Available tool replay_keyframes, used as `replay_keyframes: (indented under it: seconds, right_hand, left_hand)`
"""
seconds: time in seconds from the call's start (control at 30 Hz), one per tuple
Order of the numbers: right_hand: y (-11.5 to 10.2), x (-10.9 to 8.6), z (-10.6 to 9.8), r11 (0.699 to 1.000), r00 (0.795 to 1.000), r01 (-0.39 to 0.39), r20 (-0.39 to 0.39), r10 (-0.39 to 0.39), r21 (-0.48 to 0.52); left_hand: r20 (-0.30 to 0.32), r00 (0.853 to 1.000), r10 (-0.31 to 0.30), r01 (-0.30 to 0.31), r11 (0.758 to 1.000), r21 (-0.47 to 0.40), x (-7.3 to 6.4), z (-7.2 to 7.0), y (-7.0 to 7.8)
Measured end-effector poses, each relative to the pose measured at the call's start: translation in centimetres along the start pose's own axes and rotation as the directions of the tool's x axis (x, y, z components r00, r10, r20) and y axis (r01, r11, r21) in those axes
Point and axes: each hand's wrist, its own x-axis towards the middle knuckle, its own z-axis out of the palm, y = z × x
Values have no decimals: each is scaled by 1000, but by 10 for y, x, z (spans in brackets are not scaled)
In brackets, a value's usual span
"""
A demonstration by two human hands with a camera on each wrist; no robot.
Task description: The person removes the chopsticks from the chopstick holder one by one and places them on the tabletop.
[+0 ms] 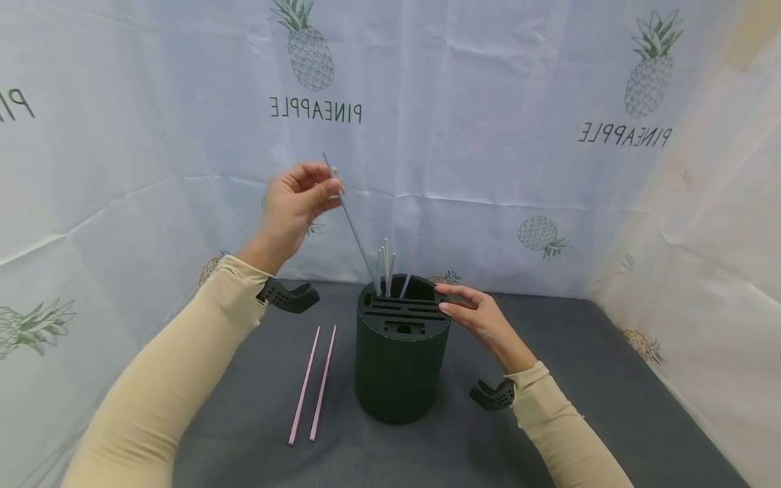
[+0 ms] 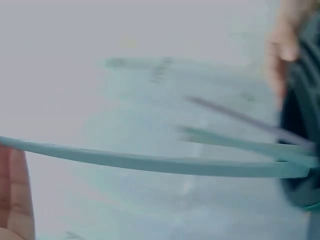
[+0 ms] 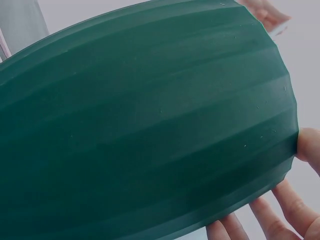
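Observation:
Pinched between my left thumb and fingers is a blue-grey chopstick [image 1: 352, 227], held near its upper end. My left hand [image 1: 293, 207] is raised above and left of a dark green ribbed utensil holder [image 1: 399, 373]. The chopstick slants down, its lower end at the holder's back opening. Several other chopsticks [image 1: 387, 268] stand in that opening, one of them purplish [image 2: 235, 115]. My right hand [image 1: 483, 322] grips the holder's right rim, thumb on the top edge and fingers [image 3: 270, 220] along the side.
Two pink chopsticks [image 1: 321, 383] lie roughly parallel on the dark grey table [image 1: 244, 420], left of the holder. Slots [image 1: 405, 308] cross the front of the holder's top. A white pineapple-print cloth [image 1: 427, 135] hangs behind and at both sides.

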Motion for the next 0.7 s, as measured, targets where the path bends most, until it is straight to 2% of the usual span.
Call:
replay_keyframes:
  seconds: [0.07, 0.17, 0.23, 0.3, 0.4, 0.47, 0.5, 0.57, 0.63, 0.7]
  right_hand:
    - [1, 0, 0, 1000, 1000, 3, 4, -3, -3]
    - [1, -1, -1, 1000, 1000, 5, 6, -5, -4]
    - [1, -1, 0, 1000, 1000, 5, 6, -5, -2]
    - [1, -1, 0, 1000, 1000, 1, 1, -1, -6]
    - [1, -1, 1, 1000, 1000, -9, -8, 9, -9]
    - [1, -1, 0, 1000, 1000, -16, -14, 16, -11]
    - [2, -1, 0, 1000, 1000, -19, -17, 18, -10]
    - [2, 0, 0, 1000, 1000, -20, -17, 20, -9]
    - [2, 1, 0, 1000, 1000, -19, -15, 19, -9]
    - [2, 1, 0, 1000, 1000, -17, -12, 17, -6]
  left_hand:
    - [-32, 997, 73, -75, 995, -66, 4, -3, 18]
    - [-109, 987, 122, -136, 981, -140, 5, -12, 41]
    - [-162, 980, 114, -141, 976, -169, 4, -23, 50]
    - [-204, 976, 73, -107, 981, -160, -1, -38, 52]
    - [-241, 970, -18, 7, 999, -48, -13, -64, 40]
    - [-258, 960, -109, 123, 992, 40, -23, -83, 24]
    - [-266, 952, -150, 181, 979, 96, -29, -92, 13]
    - [-285, 929, -235, 295, 936, 190, -43, -108, -8]
    - [-303, 899, -315, 398, 877, 269, -58, -124, -29]
    - [-320, 871, -373, 475, 807, 351, -73, -137, -50]
